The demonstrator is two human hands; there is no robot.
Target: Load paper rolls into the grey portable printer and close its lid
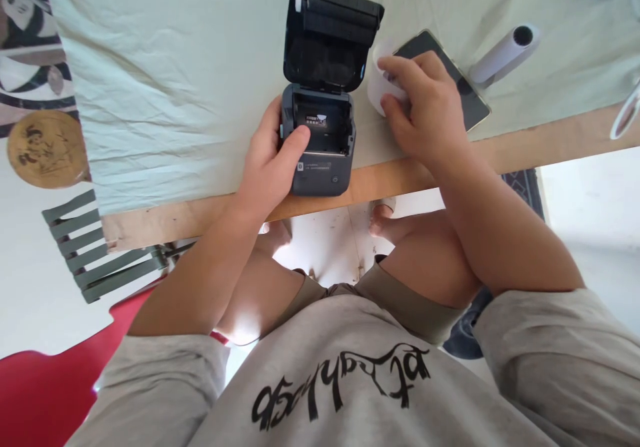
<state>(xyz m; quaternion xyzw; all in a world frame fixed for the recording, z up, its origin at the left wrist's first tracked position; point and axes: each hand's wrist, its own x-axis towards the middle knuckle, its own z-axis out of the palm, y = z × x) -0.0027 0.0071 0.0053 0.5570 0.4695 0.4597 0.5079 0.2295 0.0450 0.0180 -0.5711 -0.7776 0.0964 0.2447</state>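
Your left hand (274, 154) has its thumb over the front edge of the printer (323, 144) and fingers wrapped around its side, holding it lid-up at the table's near edge. Your right hand (425, 104) has thumb and fingers curled in on the white roll (376, 90), just right of the printer. Past that there's a phone (473, 94) on the cloth (175, 87), then a taller white roll (500, 54).
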